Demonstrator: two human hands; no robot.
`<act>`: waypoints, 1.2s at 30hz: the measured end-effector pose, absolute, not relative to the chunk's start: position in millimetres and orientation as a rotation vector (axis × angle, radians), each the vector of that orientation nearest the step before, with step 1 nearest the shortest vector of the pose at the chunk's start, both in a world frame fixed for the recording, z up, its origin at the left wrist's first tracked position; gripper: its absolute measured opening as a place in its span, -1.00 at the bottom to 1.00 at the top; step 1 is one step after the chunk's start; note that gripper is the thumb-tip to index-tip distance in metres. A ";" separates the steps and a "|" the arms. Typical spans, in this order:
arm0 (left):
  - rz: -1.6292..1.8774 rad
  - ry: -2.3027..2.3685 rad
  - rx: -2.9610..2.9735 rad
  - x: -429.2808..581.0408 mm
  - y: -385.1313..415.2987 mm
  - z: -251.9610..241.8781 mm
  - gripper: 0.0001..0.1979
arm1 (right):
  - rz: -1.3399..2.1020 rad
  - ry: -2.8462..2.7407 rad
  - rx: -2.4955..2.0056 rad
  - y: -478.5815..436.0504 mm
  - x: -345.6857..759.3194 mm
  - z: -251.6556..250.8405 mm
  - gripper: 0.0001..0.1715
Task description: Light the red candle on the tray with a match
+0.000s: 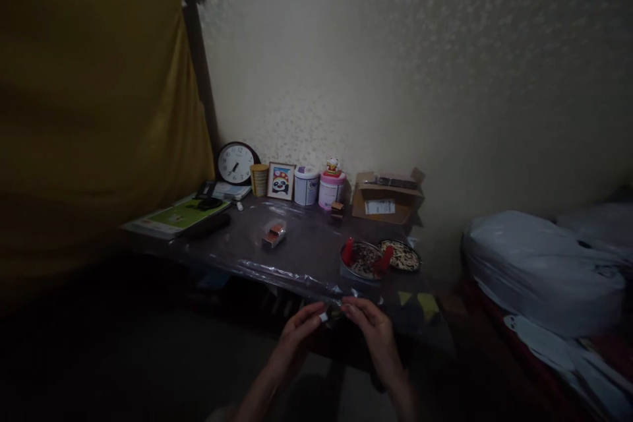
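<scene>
My left hand [301, 326] is closed in a pinch at the table's front edge, with a small white piece [324, 317] between thumb and fingers. Close beside it, my right hand [370, 322] pinches too, its thumb and fingertips brought together. Something dark and partly shiny lies between the two hands, too dim to name. Beyond my fingers stand a round dish [364, 262] of dark bits with red pieces at its rim and a second dish [403, 256] of pale and dark bits. Small orange-red boxes [274, 235] in clear wrap lie farther left.
The table [306, 257] has a shiny plastic cover. Along its back are a clock [236, 163], a panda picture [281, 181], two tubs [306, 186] and an open carton [380, 204]. A green book [180, 216] lies left, yellow pieces [426, 304] right. A white bag [539, 264] sits beyond.
</scene>
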State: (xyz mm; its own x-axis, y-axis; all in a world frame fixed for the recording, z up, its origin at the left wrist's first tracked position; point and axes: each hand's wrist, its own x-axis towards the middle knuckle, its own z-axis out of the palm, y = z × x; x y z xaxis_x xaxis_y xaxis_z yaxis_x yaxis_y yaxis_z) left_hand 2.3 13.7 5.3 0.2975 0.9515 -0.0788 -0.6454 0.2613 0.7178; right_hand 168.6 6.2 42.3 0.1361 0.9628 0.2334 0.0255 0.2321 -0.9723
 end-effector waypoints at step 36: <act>1.267 0.586 0.654 13.4 8.1 14.6 -0.80 | 0.088 -1.634 -1.100 -2.8 151.3 58.1 -0.81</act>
State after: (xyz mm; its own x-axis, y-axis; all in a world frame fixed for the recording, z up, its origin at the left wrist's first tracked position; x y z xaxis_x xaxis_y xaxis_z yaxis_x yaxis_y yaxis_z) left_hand 13.4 8.1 14.6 0.2044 0.9780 -0.0416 -0.6652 0.1700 0.7270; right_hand 151.3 -2.8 58.1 0.0424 0.6840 0.7283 0.6019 0.5643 -0.5650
